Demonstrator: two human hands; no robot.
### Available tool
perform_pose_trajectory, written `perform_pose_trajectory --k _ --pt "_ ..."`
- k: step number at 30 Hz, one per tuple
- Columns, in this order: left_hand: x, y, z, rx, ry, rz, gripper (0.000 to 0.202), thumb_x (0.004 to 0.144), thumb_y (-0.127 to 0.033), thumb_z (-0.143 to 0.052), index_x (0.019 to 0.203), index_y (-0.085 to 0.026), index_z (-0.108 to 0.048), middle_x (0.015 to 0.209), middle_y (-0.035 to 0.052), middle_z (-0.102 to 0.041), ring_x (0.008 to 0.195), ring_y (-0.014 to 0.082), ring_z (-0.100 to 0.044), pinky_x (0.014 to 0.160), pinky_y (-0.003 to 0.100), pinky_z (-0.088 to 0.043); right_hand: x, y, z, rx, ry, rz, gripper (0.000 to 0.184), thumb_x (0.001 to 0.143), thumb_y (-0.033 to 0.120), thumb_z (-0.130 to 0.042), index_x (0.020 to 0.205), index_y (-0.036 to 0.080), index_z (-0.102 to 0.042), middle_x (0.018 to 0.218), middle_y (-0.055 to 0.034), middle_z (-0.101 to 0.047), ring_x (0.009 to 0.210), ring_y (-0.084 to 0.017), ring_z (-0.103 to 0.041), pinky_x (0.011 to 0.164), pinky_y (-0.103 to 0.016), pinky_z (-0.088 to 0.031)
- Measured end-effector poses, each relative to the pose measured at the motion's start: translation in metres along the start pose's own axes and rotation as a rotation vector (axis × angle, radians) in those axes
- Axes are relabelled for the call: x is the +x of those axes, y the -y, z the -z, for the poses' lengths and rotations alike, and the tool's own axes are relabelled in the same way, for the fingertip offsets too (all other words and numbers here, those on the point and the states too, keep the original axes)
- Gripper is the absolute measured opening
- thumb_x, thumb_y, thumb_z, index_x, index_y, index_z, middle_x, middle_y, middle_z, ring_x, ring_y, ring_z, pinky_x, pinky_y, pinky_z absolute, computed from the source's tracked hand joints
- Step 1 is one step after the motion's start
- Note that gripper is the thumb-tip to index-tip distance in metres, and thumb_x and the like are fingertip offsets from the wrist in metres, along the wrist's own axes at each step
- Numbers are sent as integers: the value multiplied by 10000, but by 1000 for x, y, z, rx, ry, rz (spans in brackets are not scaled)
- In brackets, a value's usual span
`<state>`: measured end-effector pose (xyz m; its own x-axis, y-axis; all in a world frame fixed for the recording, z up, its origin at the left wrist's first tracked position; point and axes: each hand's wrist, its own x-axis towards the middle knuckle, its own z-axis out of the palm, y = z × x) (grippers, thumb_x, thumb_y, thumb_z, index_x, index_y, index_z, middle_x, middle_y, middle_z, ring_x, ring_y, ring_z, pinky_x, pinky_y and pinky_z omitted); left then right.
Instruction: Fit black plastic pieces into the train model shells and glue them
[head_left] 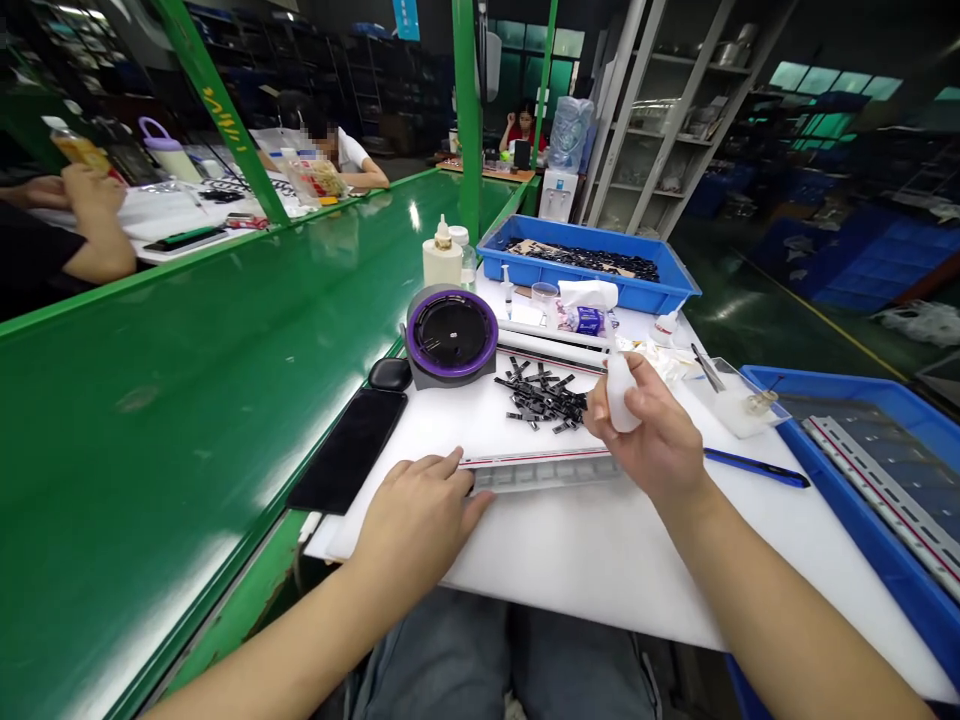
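Observation:
My left hand (420,510) grips the left end of a long white strip with a red line (544,462), thumb on the near side and fingers over the far edge. The strip lies across the white tabletop in front of me. Over its right end, my right hand (664,430) is closed around a small translucent white squeeze bottle (621,392). The bottle stands roughly upright in the fingers; its tip is hard to make out. Just beyond the strip lies a loose pile of small black parts (544,398), partly hidden by my right hand.
A round black device with a purple ring (454,335) stands behind, beside a black phone (349,450). A blue tray of black parts (585,260) is at the back. Right are a blue pen-like tool (757,468) and a blue bin (862,390). Co-workers sit across the green conveyor (187,420).

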<state>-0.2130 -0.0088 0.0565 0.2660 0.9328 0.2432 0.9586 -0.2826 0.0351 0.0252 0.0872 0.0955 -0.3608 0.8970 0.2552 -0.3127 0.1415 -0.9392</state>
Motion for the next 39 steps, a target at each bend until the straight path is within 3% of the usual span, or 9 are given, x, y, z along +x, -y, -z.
perform_pose_trajectory --k 4,8,11,14,19,23,39 --pt "2 4 -8 -81 -18 -43 237 907 -363 -629 833 -160 -726 1124 143 -725 963 316 -697 830 496 -580 -3 -3 -9 47 32 -87 339 748 497 -598 1015 301 -523 567 69 -339 444 -110 -243 409 -247 -248" --pt "7 7 -17 -138 -82 -91 232 893 -360 -652 819 -147 -711 1135 152 -720 975 298 -689 871 467 -572 -2 -11 -16 40 22 -123 309 782 518 -581 946 258 -611 564 79 -206 440 -94 -197 407 -239 -217" --pt "9 6 -20 -163 -92 -91 225 878 -354 -672 812 -141 -706 1160 160 -711 988 295 -682 896 461 -564 -10 -23 -25 -43 -93 -25 315 847 550 -579 845 238 -623 529 68 -278 424 -93 -261 411 -246 -244" --pt "7 5 -20 -172 -92 -82 224 875 -354 -677 853 -136 -724 1179 155 -705 995 295 -679 912 460 -559 -24 -36 -35 -286 -171 183 355 866 558 -608 769 220 -663 542 15 -468 442 -113 -393 419 -270 -325" --pt "4 2 -19 -160 -114 -81 242 863 -359 -694 953 -140 -740 1224 148 -686 1019 313 -675 903 487 -559 -34 -46 -46 -601 -56 373 271 902 440 -610 786 223 -722 734 -57 -719 602 -181 -641 567 -316 -512" --pt "4 2 -20 -177 -105 -77 244 871 -355 -684 969 -138 -740 1225 151 -685 1022 315 -674 905 487 -556 -29 -45 -51 -723 -19 407 284 921 408 -567 764 226 -718 754 -54 -746 670 -196 -694 618 -316 -540" --pt "4 4 -23 -216 -154 -116 227 868 -343 -683 904 -124 -732 1172 167 -706 1014 312 -683 922 472 -565 -26 -49 -54 -720 -1 520 210 922 285 -586 761 187 -679 708 -29 -729 672 -162 -695 634 -278 -531"
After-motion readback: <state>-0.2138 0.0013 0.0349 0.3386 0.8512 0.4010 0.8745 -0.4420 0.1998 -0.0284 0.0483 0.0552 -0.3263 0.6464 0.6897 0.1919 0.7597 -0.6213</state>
